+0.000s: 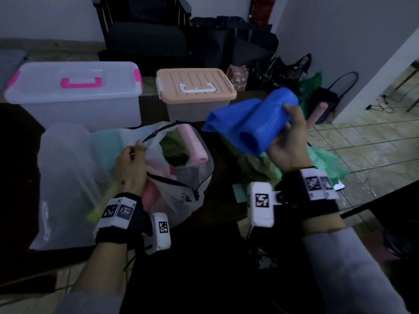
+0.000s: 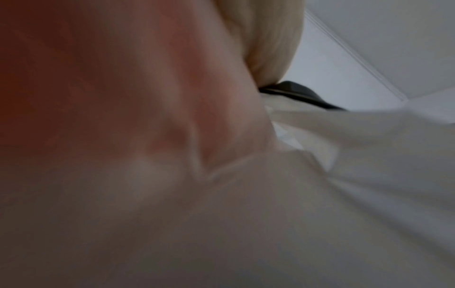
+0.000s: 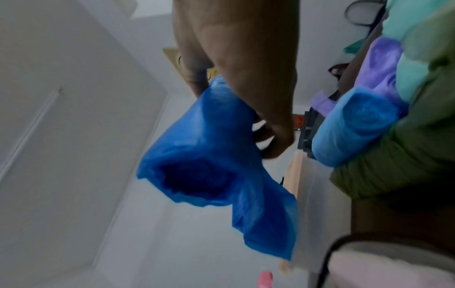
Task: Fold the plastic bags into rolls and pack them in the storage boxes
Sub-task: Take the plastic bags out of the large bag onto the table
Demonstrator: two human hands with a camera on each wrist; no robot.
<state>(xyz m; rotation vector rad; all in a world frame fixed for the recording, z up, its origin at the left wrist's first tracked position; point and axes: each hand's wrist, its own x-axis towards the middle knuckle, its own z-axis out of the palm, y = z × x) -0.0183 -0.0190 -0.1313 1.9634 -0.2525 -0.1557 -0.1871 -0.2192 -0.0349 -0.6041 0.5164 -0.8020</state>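
Observation:
My right hand (image 1: 288, 137) grips a rolled blue plastic bag (image 1: 265, 123) in the air, a loose flap hanging off its left side; the right wrist view shows the same blue roll (image 3: 209, 155) under my fingers (image 3: 275, 140). My left hand (image 1: 133, 159) pinches the black-trimmed rim of a soft mesh zip storage bag (image 1: 181, 177) that stands open on the dark table. Pink rolls (image 1: 192, 143) and a green one lie inside it. The left wrist view is filled with blurred white plastic (image 2: 344, 175).
Two closed storage boxes stand at the back: a clear one with pink handle (image 1: 74, 94) and one with a peach lid (image 1: 195, 87). A clear lid (image 1: 68, 177) lies at left. Loose green bags (image 1: 326, 162) pile at right, with another blue roll (image 3: 357, 124) among them.

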